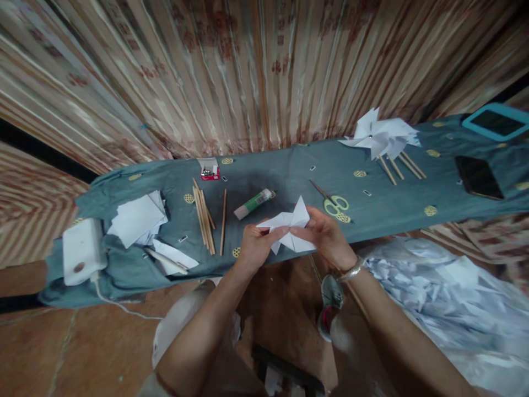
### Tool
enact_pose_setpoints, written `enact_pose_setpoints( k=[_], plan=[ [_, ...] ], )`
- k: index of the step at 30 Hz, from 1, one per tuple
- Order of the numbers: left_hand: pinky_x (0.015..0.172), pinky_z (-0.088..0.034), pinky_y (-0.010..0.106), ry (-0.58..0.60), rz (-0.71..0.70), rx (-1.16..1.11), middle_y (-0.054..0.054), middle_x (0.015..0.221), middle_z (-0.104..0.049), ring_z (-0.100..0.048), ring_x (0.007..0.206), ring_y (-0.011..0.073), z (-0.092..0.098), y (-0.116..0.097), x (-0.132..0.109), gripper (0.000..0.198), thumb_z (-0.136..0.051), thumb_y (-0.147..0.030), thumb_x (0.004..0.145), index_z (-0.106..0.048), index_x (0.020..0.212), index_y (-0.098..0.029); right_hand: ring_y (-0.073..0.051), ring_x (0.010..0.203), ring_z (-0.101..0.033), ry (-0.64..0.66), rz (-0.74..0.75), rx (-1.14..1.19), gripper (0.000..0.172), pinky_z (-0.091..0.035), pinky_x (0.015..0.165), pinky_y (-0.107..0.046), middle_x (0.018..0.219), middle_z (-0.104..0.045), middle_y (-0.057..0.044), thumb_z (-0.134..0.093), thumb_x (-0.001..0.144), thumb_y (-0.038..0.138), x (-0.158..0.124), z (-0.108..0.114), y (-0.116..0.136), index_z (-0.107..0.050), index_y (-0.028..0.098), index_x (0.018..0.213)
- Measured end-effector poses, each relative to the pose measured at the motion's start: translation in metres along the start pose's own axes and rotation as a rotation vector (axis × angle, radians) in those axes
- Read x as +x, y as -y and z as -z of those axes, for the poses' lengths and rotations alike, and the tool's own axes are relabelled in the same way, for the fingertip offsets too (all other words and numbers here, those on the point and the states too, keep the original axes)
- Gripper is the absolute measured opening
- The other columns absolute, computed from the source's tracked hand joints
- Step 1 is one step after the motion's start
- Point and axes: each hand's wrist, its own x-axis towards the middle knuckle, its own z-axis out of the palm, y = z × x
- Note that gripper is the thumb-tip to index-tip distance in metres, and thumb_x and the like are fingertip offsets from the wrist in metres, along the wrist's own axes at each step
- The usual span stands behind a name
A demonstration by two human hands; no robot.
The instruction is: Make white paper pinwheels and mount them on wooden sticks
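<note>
Folded paper [294, 220] near table edge [372, 232]

Striped brown curtain [248, 71] hangs behind long, narrow table [289, 165] covered in blue-green patterned cloth [392, 209]; floor [31, 353] of reddish-brown tiles; light dim.

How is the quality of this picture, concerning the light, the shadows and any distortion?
Head view: dim overall, yet the folded paper in the left hand and right hand looks bright; head view: the floor lies in shadow at bottom centre; head view: the curtain fans outward, suggesting wide-angle distortion, its printed marks smeared.
</note>
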Motion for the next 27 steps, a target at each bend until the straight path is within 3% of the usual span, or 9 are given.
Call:
enact_pose_setpoints(
  k=[9,15,27],
  plan=[
    [0.066,-0.049,0.026,0.01,-0.049,0.046,0.0,0.072,-0.072,-0.062,0.067,0.0157,0.0,0.0012,0.002,0.021,-0.08,-0.036,0.059,-0.076,0.068,-0.017,-0.013,0.06,-0.066,-0.011,0.013,0.002,0.045,-0.054,0.056,-0.025,0.075,-0.074,0.004,-0.085,0.056,0.026,0.0011,-0.0001,-0.0012,-0.061,0.022,0.094],
    [0.056,-0.046,0.024,-0.025,-0.034,0.109,-0.001,0.06,-0.068,-0.059,0.058,0.0145,-0.0024,-0.0052,-0.0004,0.021,-0.079,-0.037,0.059,-0.073,0.058,-0.016,-0.013,0.059,-0.065,-0.021,0.047,-0.006,0.044,-0.054,0.056,-0.025,0.073,-0.073,0.004,-0.086,0.054,0.027,0.003,0.0014,-0.0028,-0.061,0.022,0.091],
    [0.061,-0.047,0.025,-0.05,-0.023,-0.015,-0.001,0.063,-0.068,-0.058,0.059,0.0126,-0.0032,-0.0014,0.0025,0.023,-0.083,-0.032,0.051,-0.071,0.061,-0.015,-0.014,0.058,-0.065,-0.025,-0.01,-0.017,0.05,-0.053,0.054,-0.025,0.074,-0.074,0.004,-0.087,0.051,0.028,0.0026,0.002,-0.0029,-0.06,0.023,0.092]
  ],
)
